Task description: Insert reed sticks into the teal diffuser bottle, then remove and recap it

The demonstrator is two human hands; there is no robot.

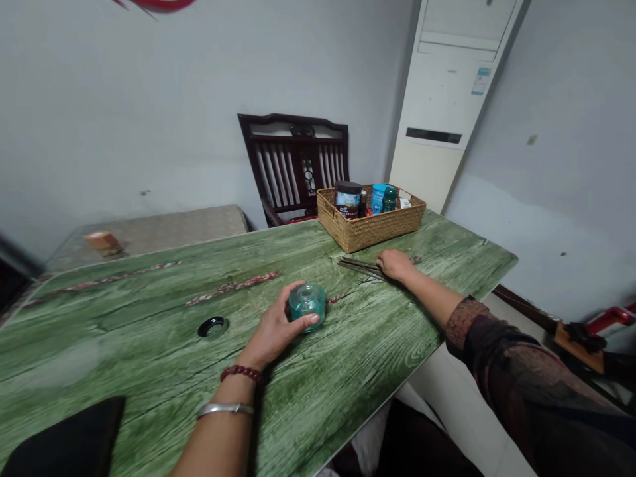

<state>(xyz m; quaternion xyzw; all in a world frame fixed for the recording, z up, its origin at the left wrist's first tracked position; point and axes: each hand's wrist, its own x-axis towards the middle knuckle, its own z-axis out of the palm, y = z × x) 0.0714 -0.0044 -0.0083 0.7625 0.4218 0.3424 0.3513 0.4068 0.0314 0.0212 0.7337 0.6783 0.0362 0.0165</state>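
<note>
- Holding a squat teal see-through bottle (307,308), we are wrapping our left hand (275,329) around its side, the thumb showing across the near face and the fingers curving behind.
- We are having its round mouth facing upward; whether its base is touching the tabletop, we are not able to tell.
- We are resting our right hand (396,264), fingers curled, at one end of a loose bundle of thin dark sticks (358,266); whether we are pinching them or only touching them, we are not able to tell.
- We are seeing those sticks lying beside the woven basket (370,233), on its near side.
- We are working over a green wood-grain table (358,371), the bottle standing out near its middle and a black ring (203,327) lying to the left of our left hand.
- In the basket we are seeing a dark-lidded jar (348,199), a blue container (378,197) and a green-blue bottle (389,200).
- We are wearing a red beaded bracelet (241,373) and a silver bangle (224,409) on the left arm, and a dark patterned sleeve (497,361) on the right.
- Beyond the table we are facing a dark wooden chair (304,159) and a white floor-standing air conditioner (432,93).
</note>
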